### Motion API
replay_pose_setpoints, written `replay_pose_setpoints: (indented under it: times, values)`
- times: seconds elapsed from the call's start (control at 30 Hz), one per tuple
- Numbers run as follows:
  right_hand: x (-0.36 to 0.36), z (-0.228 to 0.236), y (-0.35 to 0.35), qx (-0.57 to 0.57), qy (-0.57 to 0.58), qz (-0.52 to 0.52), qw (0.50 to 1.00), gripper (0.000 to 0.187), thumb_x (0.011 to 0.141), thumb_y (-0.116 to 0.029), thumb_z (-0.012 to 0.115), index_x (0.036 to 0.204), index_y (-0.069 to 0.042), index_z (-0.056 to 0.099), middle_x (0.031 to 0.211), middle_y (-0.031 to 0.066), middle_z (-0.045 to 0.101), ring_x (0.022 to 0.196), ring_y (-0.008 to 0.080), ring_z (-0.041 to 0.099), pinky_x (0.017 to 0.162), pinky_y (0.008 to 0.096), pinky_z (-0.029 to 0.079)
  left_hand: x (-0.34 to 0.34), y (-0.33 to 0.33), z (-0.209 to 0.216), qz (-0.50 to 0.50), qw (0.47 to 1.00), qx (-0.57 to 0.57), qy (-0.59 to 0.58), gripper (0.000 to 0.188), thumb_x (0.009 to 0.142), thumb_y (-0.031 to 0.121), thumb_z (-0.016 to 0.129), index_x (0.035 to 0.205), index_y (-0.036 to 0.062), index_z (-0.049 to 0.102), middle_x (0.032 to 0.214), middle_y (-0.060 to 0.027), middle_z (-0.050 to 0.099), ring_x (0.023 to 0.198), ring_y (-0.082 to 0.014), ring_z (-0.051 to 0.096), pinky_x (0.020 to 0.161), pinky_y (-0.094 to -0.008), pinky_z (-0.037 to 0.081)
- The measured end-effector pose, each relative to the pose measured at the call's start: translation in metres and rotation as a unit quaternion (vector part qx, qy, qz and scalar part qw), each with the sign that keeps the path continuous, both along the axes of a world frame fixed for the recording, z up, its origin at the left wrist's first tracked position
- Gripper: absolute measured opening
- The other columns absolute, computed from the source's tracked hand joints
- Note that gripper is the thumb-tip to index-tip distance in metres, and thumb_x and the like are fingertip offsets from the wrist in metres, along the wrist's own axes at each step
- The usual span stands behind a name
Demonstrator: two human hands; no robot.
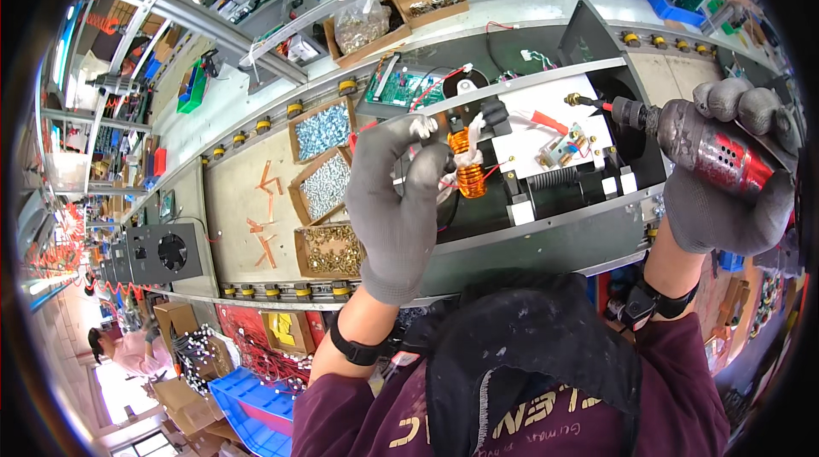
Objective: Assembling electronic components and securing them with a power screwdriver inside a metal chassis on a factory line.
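My right hand (pixel 725 218), in a grey glove, is wrapped round a red and black power screwdriver (pixel 712 148). Its bit (pixel 589 101) points left, with a brass-coloured piece at the tip over a white plate (pixel 554 116) in a dark metal chassis (pixel 537 227). My left hand (pixel 394 193), also gloved, has its fingers curled together at the left side of a copper-wound coil (pixel 467 169). What they pinch, if anything, is hidden. White-sleeved leads rise beside the coil, and a red-sleeved wire (pixel 548 122) lies across the white plate.
Left of the chassis stand cardboard trays of bluish screws (pixel 322 131), silvery screws (pixel 326 188) and brass-coloured fasteners (pixel 333 251). Copper strips (pixel 266 240) lie beside them. A green circuit board (pixel 405 86) sits at the chassis's far left. Roller rails (pixel 263 124) edge the bench.
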State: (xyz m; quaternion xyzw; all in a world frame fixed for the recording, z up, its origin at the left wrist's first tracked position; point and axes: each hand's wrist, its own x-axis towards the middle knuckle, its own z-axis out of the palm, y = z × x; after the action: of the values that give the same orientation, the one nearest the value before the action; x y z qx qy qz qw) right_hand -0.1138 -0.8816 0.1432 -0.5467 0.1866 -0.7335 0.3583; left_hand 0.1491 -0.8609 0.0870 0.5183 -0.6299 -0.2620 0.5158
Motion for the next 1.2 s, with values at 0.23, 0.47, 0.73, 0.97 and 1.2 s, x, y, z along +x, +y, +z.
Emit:
replay_pose_setpoints:
  times: [0.23,0.47,0.73,0.97,1.2]
  values:
    - [-0.028,-0.014,-0.001,-0.006,-0.049,0.011,0.999,0.038,0.082,-0.041,0.052,0.106,-0.012,0.047,0.094,0.0056,0.04,0.09,0.0241,0.038,0.074,0.0398,0.04,-0.028,-0.037,-0.008,-0.001,0.909,0.177,0.377,0.017,0.096,0.012,0.041,0.106,0.0012,0.049,0.091,-0.0052,0.057,0.068,-0.0073,0.053,0.06,-0.0232,0.045]
    - [-0.04,-0.039,-0.017,0.015,-0.056,-0.043,0.997,0.042,0.081,-0.039,0.051,0.109,-0.008,0.053,0.093,0.007,0.042,0.088,0.0237,0.039,0.076,0.0379,0.037,-0.049,-0.068,-0.028,-0.142,0.918,-0.037,-0.369,0.028,0.079,0.014,0.061,0.107,0.0161,0.061,0.08,-0.009,0.056,0.061,-0.0292,0.058,0.053,-0.0336,0.046]
    - [-0.049,-0.06,-0.018,0.062,-0.026,0.0,0.998,0.045,0.08,-0.038,0.049,0.113,-0.008,0.054,0.092,0.0081,0.043,0.087,0.0248,0.043,0.074,0.0389,0.041,-0.069,-0.096,-0.041,-0.159,0.826,-0.127,-0.526,0.015,0.074,0.022,0.062,0.086,0.0217,0.071,0.107,-0.0042,0.056,0.109,-0.0242,0.047,0.092,-0.0405,0.033]
    - [-0.051,-0.072,-0.022,0.071,-0.017,0.028,0.997,0.042,0.084,-0.037,0.048,0.116,-0.009,0.053,0.094,0.0083,0.043,0.09,0.0261,0.043,0.07,0.0398,0.048,-0.07,-0.107,-0.045,-0.262,0.817,-0.08,-0.508,0.012,0.069,0.023,0.068,0.081,0.0229,0.072,0.111,-0.0041,0.055,0.113,-0.0241,0.046,0.094,-0.0417,0.032]
    - [-0.036,-0.089,-0.027,0.074,0.006,0.051,0.996,0.038,0.087,-0.033,0.047,0.115,-0.007,0.049,0.09,0.009,0.043,0.082,0.025,0.046,0.068,0.0392,0.044,-0.073,-0.114,-0.053,-0.275,0.807,-0.061,-0.519,0.016,0.067,0.02,0.07,0.082,0.0236,0.072,0.112,-0.0028,0.055,0.114,-0.0238,0.046,0.092,-0.0416,0.035]
